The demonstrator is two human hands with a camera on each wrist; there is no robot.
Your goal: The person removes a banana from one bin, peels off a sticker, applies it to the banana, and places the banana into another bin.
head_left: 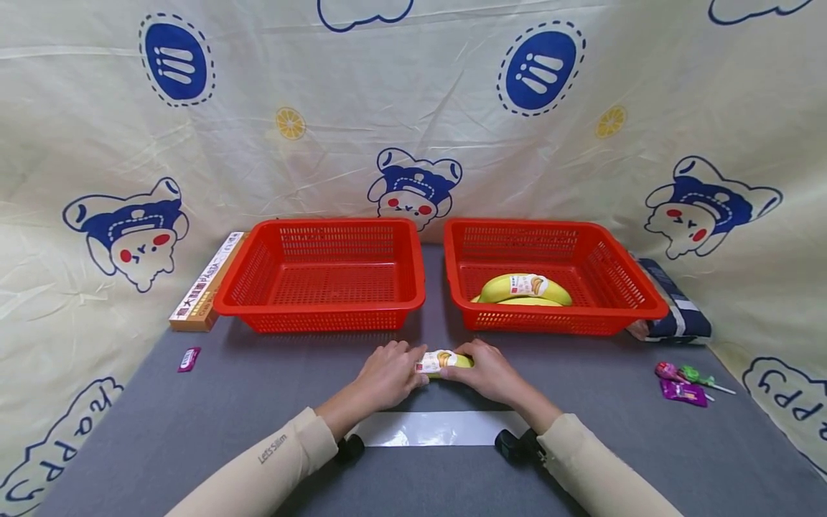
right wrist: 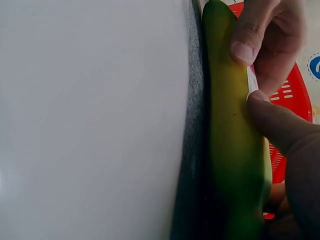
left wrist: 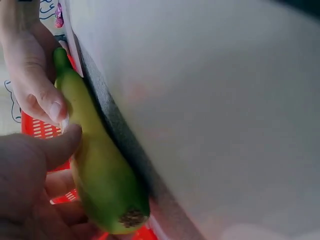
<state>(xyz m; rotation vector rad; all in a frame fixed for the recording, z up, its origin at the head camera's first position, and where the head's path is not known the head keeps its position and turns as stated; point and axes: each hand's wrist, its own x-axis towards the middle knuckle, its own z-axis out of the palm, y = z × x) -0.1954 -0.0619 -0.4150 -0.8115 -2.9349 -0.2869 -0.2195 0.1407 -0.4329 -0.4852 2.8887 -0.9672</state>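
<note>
Near the middle of the table, a yellow-green banana (head_left: 446, 361) with a white printed label lies lengthwise between both hands. My left hand (head_left: 390, 373) grips its left end, thumb on the near side and fingers behind, as the left wrist view shows. At the other end my right hand (head_left: 487, 372) holds it the same way. The thumbs come close together at the label, seen edge-on as a white strip in the right wrist view. In the left wrist view the banana (left wrist: 100, 155) shows a dark blunt tip and a green stem.
Behind the hands stand two red plastic baskets, a left one (head_left: 323, 319) and a right one (head_left: 555, 323) with bananas (head_left: 552, 291) inside. A long box (head_left: 207, 283) and small purple packet (head_left: 188, 359) lie left; lollipops (head_left: 685, 373) and a dark bag (head_left: 678, 305) right. A white strip (head_left: 439, 429) crosses the front.
</note>
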